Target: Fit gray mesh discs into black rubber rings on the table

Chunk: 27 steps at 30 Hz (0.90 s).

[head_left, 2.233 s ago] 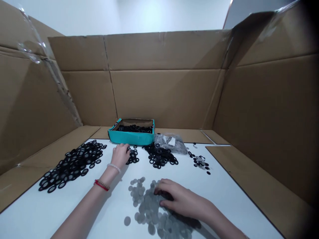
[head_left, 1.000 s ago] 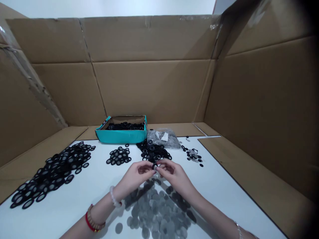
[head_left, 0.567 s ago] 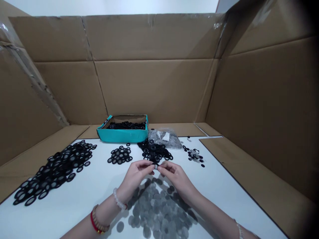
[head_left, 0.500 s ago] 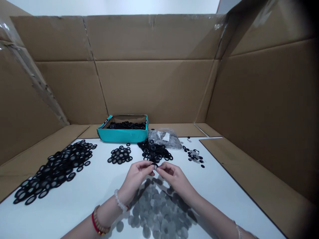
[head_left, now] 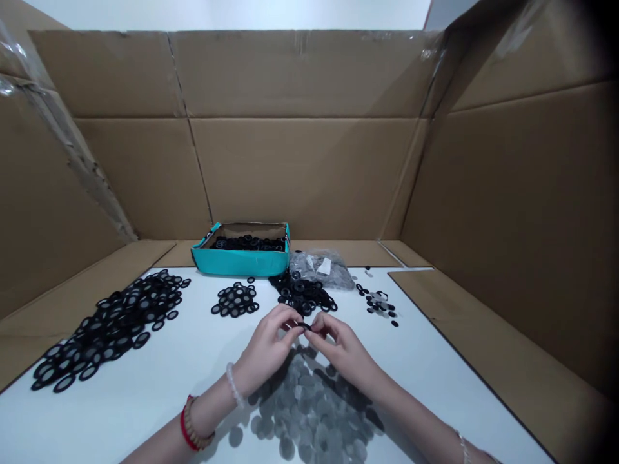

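Between both hands, above the white table, is a small black ring [head_left: 304,326], seen nearly edge-on. My left hand [head_left: 272,341] pinches its left side with thumb and fingers. On the right side my right hand [head_left: 341,348] grips it the same way. Whether a disc sits inside the ring I cannot tell. Below the hands lies a loose pile of thin grey translucent discs [head_left: 309,412]. Just beyond the fingers is a heap of black rings [head_left: 307,296].
A teal box [head_left: 242,263] of black rings stands at the back beside a clear plastic bag [head_left: 322,269]. Rings with grey centres form a long heap [head_left: 116,325] at left and a small pile [head_left: 235,299]. Small black and grey pieces [head_left: 381,303] lie right. Cardboard walls [head_left: 300,174] surround the table.
The ring between my fingers has tipped from showing its face to nearly edge-on. My left hand's fingers have shifted slightly up around it. The view has moved a little.
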Each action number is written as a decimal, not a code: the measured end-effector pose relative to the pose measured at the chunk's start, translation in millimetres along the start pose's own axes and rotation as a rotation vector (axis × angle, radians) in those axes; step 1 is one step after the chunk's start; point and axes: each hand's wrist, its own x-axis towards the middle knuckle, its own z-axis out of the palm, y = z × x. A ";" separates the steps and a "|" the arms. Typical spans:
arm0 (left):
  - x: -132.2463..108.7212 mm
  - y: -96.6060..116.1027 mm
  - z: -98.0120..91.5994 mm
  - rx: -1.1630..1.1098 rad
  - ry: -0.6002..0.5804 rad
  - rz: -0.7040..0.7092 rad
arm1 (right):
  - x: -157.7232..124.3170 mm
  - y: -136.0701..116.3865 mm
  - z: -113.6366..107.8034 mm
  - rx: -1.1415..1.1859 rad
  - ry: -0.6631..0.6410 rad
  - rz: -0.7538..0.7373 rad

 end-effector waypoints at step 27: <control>0.7 2.2 -1.4 0.060 -0.056 -0.065 | -4.0 -8.9 -5.0 -0.327 -0.044 -0.190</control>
